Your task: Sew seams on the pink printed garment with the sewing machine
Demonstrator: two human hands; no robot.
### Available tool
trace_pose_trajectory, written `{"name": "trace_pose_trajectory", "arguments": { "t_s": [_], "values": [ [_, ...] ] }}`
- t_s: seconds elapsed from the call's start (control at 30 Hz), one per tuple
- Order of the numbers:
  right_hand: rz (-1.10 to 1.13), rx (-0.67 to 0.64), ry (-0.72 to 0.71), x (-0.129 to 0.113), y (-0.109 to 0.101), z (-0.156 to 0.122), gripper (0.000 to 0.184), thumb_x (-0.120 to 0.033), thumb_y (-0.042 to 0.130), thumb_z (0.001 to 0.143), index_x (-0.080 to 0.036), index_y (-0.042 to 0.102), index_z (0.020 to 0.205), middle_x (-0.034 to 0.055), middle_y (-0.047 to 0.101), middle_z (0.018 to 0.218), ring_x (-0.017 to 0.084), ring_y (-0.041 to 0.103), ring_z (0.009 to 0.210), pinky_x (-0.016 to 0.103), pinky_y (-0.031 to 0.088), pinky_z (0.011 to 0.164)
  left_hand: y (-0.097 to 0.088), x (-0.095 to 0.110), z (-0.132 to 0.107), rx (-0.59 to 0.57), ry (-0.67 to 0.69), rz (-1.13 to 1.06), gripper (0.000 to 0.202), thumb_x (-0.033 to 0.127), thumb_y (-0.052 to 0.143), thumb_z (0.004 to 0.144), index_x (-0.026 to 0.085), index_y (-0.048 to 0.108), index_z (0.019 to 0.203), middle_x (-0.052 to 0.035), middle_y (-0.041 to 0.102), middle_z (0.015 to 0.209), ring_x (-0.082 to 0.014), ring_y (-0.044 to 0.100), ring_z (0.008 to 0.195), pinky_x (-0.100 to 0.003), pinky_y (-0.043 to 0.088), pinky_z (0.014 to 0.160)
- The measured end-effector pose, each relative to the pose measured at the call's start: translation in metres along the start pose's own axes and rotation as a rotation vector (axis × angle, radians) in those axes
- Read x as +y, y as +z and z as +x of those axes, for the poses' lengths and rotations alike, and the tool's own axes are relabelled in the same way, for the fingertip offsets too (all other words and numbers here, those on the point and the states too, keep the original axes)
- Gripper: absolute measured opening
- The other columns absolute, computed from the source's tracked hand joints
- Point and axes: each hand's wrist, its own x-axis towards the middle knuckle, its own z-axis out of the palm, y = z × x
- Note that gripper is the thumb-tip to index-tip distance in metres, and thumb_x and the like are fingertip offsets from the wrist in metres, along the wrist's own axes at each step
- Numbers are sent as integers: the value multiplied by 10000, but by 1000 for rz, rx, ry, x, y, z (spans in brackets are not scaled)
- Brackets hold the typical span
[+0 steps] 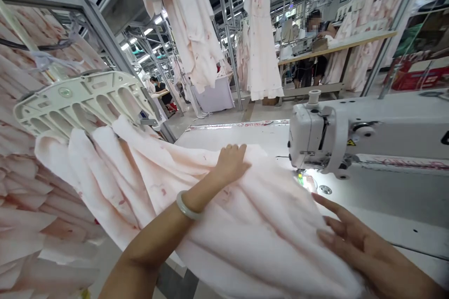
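Note:
A pale pink garment (266, 224) with small reddish prints stretches from a white plastic hanger clamp (87, 98) on the left across to the sewing machine table. My left hand (231, 164), with a pale bangle on its wrist, is closed on the cloth near its far edge. My right hand (354, 238) is at the cloth's right edge, its fingers stretched out and apart; the cloth there is blurred. Just beyond that hand is the white sewing machine (315, 131), its needle area lit. Whether any cloth lies under the needle I cannot tell.
More pale pink pieces hang in a dense row (28, 205) at the left. Other garments (263, 46) hang ahead from overhead rails. A person (314, 28) sits at a work table (340, 46) farther back. Red crates (417, 72) stand at the right.

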Motion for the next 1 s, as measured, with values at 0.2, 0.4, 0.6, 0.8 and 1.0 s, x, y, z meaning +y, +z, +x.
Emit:
{"name": "trace_pose_trajectory", "arguments": {
  "t_s": [0.2, 0.4, 0.6, 0.8, 1.0],
  "values": [
    [-454, -127, -290, 18, -35, 6, 478, -363, 495, 1143, -346, 590, 1611, 114, 791, 1309, 286, 810, 1140, 331, 691, 893, 23, 31, -2, -106, 324, -63, 396, 150, 637, 1047, 205, 679, 1437, -141, 630, 1591, -312, 512, 1539, -492, 364, 1327],
    [-897, -290, -860, -26, -39, 60, 353, -67, 456, 1080, -196, 726, 1268, 83, 788, 1004, 237, 749, 855, 350, 619, 751, 42, 58, 15, -260, 465, -208, 369, 290, 698, 1059, 154, 699, 1402, -172, 732, 1381, -320, 642, 1357, -458, 485, 1224],
    [-1070, -244, -1165, -31, -43, 73, 326, -8, 426, 1067, -136, 713, 1154, 66, 742, 905, 224, 685, 765, 395, 540, 778, 52, 51, 20, -223, 290, -454, 107, 283, 780, 977, 198, 731, 933, -108, 759, 1123, -281, 681, 1166, -411, 536, 1103],
    [-1025, -133, -1166, -22, -51, 78, 297, -135, 402, 1178, -91, 682, 1266, 107, 796, 1049, 243, 722, 912, 407, 577, 868, 55, 58, 37, -312, 101, -850, 156, 303, 655, 995, 180, 736, 1044, -43, 796, 1129, -244, 720, 1142, -329, 560, 997],
    [-920, -260, -914, -6, -50, 78, 296, -279, 465, 1194, -151, 728, 1155, 117, 795, 1053, 239, 722, 870, 396, 621, 787, 60, 67, 39, -360, 69, -774, 186, 333, 826, 830, 184, 720, 796, -16, 780, 931, -259, 715, 1010, -325, 533, 898]
  ]
}}
